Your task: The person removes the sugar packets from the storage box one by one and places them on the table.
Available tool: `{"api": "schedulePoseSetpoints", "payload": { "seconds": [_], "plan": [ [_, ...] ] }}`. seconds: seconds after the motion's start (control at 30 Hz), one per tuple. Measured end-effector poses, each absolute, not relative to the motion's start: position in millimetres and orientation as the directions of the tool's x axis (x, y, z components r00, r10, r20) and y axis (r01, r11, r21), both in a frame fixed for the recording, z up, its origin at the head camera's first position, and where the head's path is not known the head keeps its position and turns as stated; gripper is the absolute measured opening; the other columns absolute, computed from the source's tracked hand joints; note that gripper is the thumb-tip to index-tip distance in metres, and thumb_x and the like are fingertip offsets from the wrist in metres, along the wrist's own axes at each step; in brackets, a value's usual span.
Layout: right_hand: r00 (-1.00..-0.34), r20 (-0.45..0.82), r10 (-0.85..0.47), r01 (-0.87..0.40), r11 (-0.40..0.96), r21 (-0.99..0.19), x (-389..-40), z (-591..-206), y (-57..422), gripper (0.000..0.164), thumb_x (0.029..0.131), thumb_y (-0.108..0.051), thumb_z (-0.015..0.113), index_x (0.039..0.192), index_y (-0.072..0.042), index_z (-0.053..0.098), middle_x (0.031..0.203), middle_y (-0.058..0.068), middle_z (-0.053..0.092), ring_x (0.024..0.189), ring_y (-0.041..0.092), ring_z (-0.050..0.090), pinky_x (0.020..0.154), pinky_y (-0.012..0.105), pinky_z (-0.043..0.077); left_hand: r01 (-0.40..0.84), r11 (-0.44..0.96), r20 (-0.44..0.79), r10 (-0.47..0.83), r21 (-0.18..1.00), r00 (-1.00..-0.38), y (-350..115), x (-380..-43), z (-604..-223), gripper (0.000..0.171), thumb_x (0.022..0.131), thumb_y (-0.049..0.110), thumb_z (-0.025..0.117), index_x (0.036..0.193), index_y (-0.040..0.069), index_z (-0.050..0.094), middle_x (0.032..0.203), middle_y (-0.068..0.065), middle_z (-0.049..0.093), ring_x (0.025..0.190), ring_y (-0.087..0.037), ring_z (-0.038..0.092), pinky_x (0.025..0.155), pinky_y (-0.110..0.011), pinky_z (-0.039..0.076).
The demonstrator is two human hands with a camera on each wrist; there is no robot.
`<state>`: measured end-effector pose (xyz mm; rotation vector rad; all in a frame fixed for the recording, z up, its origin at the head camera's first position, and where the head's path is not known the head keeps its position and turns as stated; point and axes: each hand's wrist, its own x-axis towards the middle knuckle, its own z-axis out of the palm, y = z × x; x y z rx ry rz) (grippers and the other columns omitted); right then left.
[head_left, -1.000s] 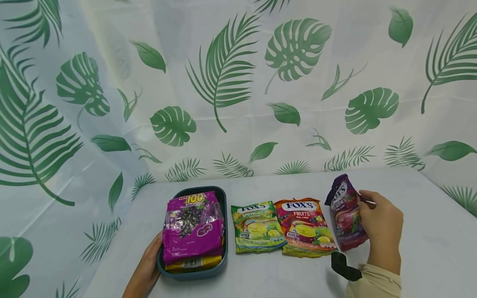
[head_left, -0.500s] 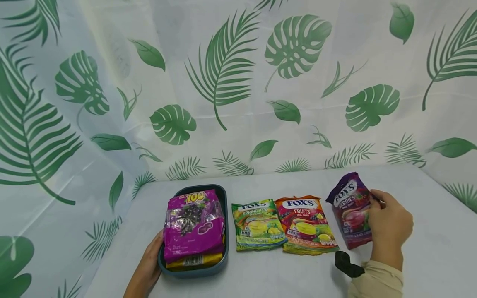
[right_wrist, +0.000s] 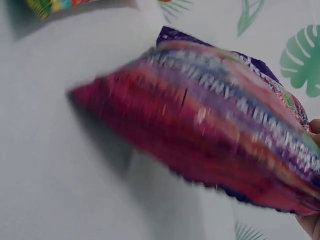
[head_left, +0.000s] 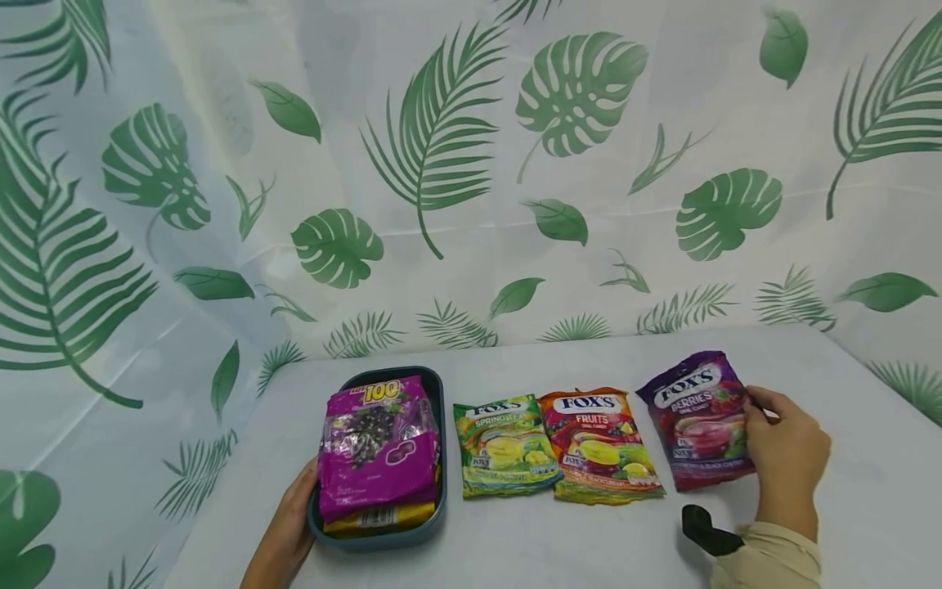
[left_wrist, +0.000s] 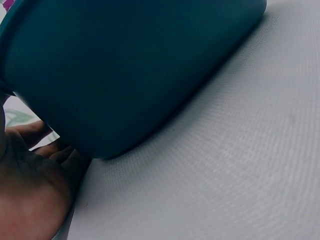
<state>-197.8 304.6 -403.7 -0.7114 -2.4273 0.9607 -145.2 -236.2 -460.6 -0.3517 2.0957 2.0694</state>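
Note:
My right hand pinches the right edge of a purple Fox's Berries candy bag. In the right wrist view that candy bag is tilted and slightly blurred, its lower edge over the white surface. My left hand rests against the left wall of a dark teal container. Close up, the left hand lies at the container's outer side, part of its fingers hidden behind the wall. Inside the container, a magenta Lot 100 candy bag lies on a yellow packet.
A green Fox's Spring Tea bag lies right of the container. Beside it, an orange-red Fox's Fruits bag overlaps its edge. A white tabletop carries everything, and a leaf-printed curtain hangs behind.
My right hand has moved to the right and slightly down. The Berries bag has turned from a sideways tilt to face the head view and lies lower. My left hand and the container stay put.

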Motion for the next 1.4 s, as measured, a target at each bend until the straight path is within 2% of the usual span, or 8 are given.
{"api": "schedulePoseSetpoints", "payload": {
  "seconds": [0.23,0.53,0.7,0.83,1.07,1.4],
  "plan": [
    [-0.807,0.111,0.58,0.351,0.621,-0.701,-205,-422,309,0.035,0.097,-0.01,0.044,0.128,0.002,0.054,0.13,0.026,0.053,0.112,0.046,0.048,0.088,0.055,0.035,-0.301,0.011,-0.3,-0.042,0.954,-0.953,-239,-144,-461,0.081,0.099,0.057,0.025,0.151,0.002,-0.002,0.158,-0.02,-0.005,0.146,-0.041,-0.003,0.118,-0.054,0.005],
    [-0.808,0.049,0.588,0.396,0.603,-0.693,-208,-427,315,0.037,0.097,-0.011,0.041,0.131,0.0,0.052,0.133,0.027,0.049,0.122,0.051,0.039,0.095,0.058,0.033,-0.281,0.005,-0.28,-0.04,0.96,-0.959,-236,-144,-459,0.079,0.099,0.055,0.026,0.151,0.002,0.0,0.159,-0.02,-0.003,0.146,-0.04,-0.002,0.119,-0.054,0.005],
    [-0.819,-0.037,0.573,0.446,0.593,-0.67,-208,-427,317,0.043,0.096,-0.011,0.038,0.136,0.0,0.046,0.14,0.03,0.04,0.127,0.053,0.033,0.101,0.06,0.032,-0.275,0.008,-0.274,-0.045,0.961,-0.961,-235,-143,-458,0.077,0.1,0.054,0.025,0.151,0.002,0.001,0.159,-0.02,-0.002,0.146,-0.04,-0.002,0.119,-0.054,0.006],
    [-0.844,-0.135,0.52,0.483,0.625,-0.613,-208,-428,321,0.05,0.093,-0.012,0.035,0.142,-0.001,0.037,0.143,0.034,0.031,0.126,0.056,0.031,0.1,0.062,0.033,-0.269,0.01,-0.268,-0.042,0.963,-0.962,-235,-143,-459,0.078,0.1,0.055,0.025,0.151,0.001,0.001,0.159,-0.021,-0.003,0.146,-0.041,-0.002,0.118,-0.055,0.005],
    [-0.892,-0.2,0.404,0.446,0.72,-0.532,-208,-427,324,0.054,0.094,-0.016,0.036,0.142,0.007,0.028,0.14,0.04,0.029,0.122,0.06,0.032,0.098,0.064,0.035,-0.275,0.012,-0.273,-0.063,0.961,-0.96,-235,-143,-459,0.081,0.098,0.057,0.027,0.151,0.001,0.001,0.159,-0.02,-0.001,0.146,-0.04,-0.001,0.119,-0.054,0.005],
    [-0.894,-0.295,0.339,0.445,0.753,-0.485,-209,-425,323,0.06,0.095,-0.02,0.038,0.142,0.012,0.018,0.14,0.042,0.022,0.126,0.061,0.025,0.105,0.066,0.029,-0.263,0.022,-0.261,-0.063,0.965,-0.963,-236,-144,-462,0.076,0.1,0.053,0.025,0.151,0.001,0.003,0.159,-0.021,0.001,0.146,-0.041,0.001,0.119,-0.054,0.007]
  ]
}}
